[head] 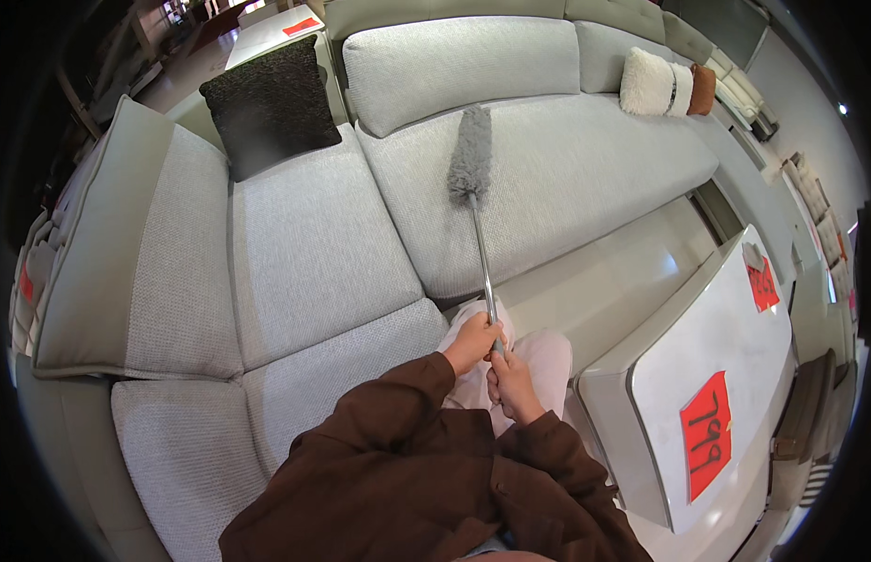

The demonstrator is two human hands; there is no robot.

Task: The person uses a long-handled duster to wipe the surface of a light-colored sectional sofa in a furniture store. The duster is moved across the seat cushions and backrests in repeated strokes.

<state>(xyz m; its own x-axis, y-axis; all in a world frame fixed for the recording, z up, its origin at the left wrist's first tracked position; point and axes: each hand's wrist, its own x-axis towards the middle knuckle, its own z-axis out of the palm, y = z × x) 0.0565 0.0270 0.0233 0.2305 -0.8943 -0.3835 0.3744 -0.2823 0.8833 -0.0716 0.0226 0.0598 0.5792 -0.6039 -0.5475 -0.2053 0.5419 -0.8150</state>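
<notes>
A grey fluffy duster (471,154) with a metal pole rests its head on the long seat cushion of a light grey fabric sectional sofa (562,168). My left hand (473,343) is closed around the pole near its lower end. Just below and to the right, my right hand (511,383) grips the dark handle end. The duster head points away from me, towards the sofa's back cushion (463,67). Both brown sleeves reach in from below, over my light trousers.
A black textured pillow (270,105) leans in the left corner of the sofa. White fluffy (646,81) and brown (701,90) pillows sit at the far right. Close on my right stands a white-topped coffee table (660,365) bearing red paper signs (708,435) with writing.
</notes>
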